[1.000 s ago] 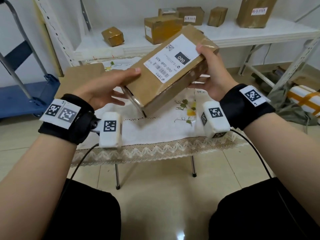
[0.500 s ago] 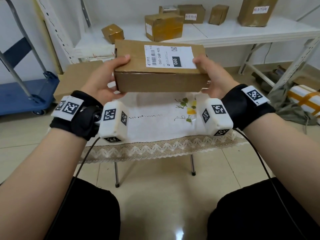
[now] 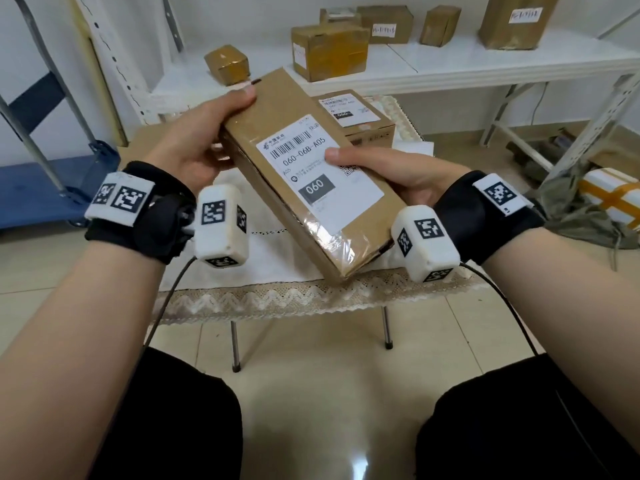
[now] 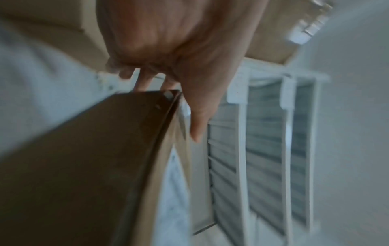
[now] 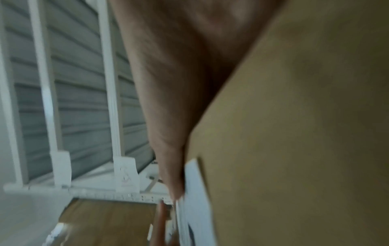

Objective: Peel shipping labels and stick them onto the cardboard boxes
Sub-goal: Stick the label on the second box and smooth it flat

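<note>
I hold a long brown cardboard box tilted in the air above the small table. A white shipping label reading 060 is stuck on its top face. My left hand grips the box's far left edge, thumb on top. My right hand grips the right side, its thumb lying on the label. In the blurred left wrist view the box shows dark below my left hand. The right wrist view shows my right hand against the box and the label's edge.
A second labelled box rests on the cloth-covered table behind the held one. Several taped boxes stand on the white shelf at the back. A blue cart is at the left, a wrapped parcel at the right.
The box has turned from level and crosswise to tilted and lengthwise, its near end dropping toward me. My right thumb now lies on the label; the second box behind has come into sight.
</note>
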`<state>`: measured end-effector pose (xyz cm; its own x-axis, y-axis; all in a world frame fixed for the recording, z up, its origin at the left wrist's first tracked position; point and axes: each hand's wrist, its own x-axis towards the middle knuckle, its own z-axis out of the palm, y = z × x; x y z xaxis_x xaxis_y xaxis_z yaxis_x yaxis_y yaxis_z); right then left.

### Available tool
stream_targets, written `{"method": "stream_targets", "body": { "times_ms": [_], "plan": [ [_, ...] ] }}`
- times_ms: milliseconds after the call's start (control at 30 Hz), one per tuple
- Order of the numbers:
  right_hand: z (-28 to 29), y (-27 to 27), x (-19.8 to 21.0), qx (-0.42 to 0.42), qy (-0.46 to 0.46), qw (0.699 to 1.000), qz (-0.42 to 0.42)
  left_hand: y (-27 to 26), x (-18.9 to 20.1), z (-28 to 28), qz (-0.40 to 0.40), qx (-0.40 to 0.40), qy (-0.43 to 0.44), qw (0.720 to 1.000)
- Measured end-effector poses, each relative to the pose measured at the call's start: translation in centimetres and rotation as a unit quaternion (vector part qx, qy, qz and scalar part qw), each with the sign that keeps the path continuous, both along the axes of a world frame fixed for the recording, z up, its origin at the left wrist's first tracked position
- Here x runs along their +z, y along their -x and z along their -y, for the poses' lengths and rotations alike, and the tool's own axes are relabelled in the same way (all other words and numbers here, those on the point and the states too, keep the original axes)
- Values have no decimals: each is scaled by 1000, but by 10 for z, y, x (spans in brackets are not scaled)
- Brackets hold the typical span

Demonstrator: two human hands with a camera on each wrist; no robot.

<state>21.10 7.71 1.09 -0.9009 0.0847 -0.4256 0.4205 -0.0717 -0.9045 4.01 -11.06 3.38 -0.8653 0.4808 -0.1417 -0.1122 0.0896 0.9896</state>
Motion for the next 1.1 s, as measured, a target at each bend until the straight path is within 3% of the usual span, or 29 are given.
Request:
{"method": "stream_targets", "body": {
  "times_ms": [67, 133, 233, 300, 433, 567, 900, 1100],
  "plan": [
    [0, 7, -4, -9, -39, 999, -17, -9, 1, -4, -108, 16, 95, 990],
    [-1, 14, -7, -20, -76, 996, -39, -24, 2, -10, -251, 13, 212, 944],
    [3, 20, -8, -12, -113, 992, -58, -37, -3, -29, -418, -52, 264, 868],
    [6, 22, -7, 10, -135, 989, -66, -42, -11, -41, -476, -72, 303, 822],
    [7, 22, -7, 24, -157, 984, -79, -43, -26, -48, -531, -74, 340, 773],
    [3, 21, -7, 14, -155, 983, -96, -35, -25, -45, -520, -68, 355, 774],
    [-3, 22, -9, -4, -140, 987, -73, -13, -25, -23, -434, -55, 384, 813],
    [-5, 17, -3, -41, -91, 992, -70, -19, -25, -17, -451, -79, 356, 815]
  ]
}}
